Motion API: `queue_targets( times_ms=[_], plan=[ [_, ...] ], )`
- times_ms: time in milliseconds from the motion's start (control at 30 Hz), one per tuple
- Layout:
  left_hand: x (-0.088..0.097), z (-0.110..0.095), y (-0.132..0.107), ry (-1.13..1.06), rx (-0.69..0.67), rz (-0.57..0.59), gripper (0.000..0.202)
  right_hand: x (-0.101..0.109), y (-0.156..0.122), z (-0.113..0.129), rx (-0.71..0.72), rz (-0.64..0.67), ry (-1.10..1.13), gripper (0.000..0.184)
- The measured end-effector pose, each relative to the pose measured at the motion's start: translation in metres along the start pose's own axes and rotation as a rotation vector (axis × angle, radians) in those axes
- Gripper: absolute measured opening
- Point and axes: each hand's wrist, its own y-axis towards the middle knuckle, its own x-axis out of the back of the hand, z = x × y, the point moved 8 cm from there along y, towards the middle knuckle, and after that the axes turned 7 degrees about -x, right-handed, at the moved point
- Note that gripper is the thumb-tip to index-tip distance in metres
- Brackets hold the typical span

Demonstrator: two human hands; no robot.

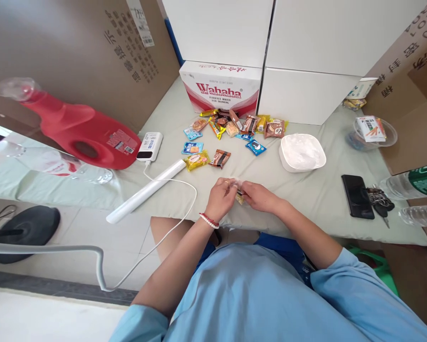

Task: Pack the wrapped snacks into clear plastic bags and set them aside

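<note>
My left hand (221, 195) and my right hand (259, 195) meet over the near part of the cloth-covered table. Both are closed, their fingertips pinching a small snack packet (239, 198) with a yellowish piece showing below them; most of it is hidden by the fingers. Beyond the hands lie a brown snack packet (220, 158), a yellow one (197, 160) and a blue one (256, 147). Several more wrapped snacks (232, 127) are heaped farther back. To the right of these stands a white square tub (302, 153) with a white lining inside.
A white Wahaba carton (222, 90) and white boxes (306, 95) stand behind the snacks. Leftward are a white roll (145, 192), a power bank (150, 146) with its cable, and a red jug (88, 128). A phone (357, 196) and keys (380, 202) lie right.
</note>
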Motion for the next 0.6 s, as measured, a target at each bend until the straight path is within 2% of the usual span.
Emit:
queue_targets(
  times_ms=[67, 133, 200, 267, 333, 433, 500, 600],
  plan=[
    [-0.009, -0.01, -0.003, 0.087, -0.097, 0.065, 0.036, 0.007, -0.003, -0.005, 0.02, -0.009, 0.186, 0.057],
    [-0.018, -0.018, -0.01, 0.242, -0.159, 0.135, 0.037, 0.017, -0.005, -0.018, -0.046, -0.099, 0.25, 0.055],
    [-0.024, -0.025, -0.02, 0.402, -0.173, 0.172, 0.038, 0.024, -0.01, -0.034, -0.197, -0.248, 0.136, 0.041],
    [-0.029, -0.03, -0.028, 0.507, -0.17, 0.177, 0.043, 0.022, -0.021, -0.044, -0.348, -0.322, -0.038, 0.033],
    [-0.033, -0.032, -0.034, 0.554, -0.168, 0.169, 0.046, 0.009, -0.034, -0.045, -0.419, -0.297, -0.15, 0.034],
    [-0.035, -0.032, -0.036, 0.594, -0.188, 0.17, 0.046, -0.005, -0.051, -0.037, -0.415, -0.261, -0.161, 0.014],
    [-0.034, -0.03, -0.036, 0.62, -0.206, 0.172, 0.044, -0.003, -0.059, -0.037, -0.439, -0.291, -0.083, 0.007],
    [-0.032, -0.03, -0.036, 0.653, -0.203, 0.17, 0.041, 0.011, -0.059, -0.044, -0.529, -0.331, 0.128, 0.01]
  ],
)
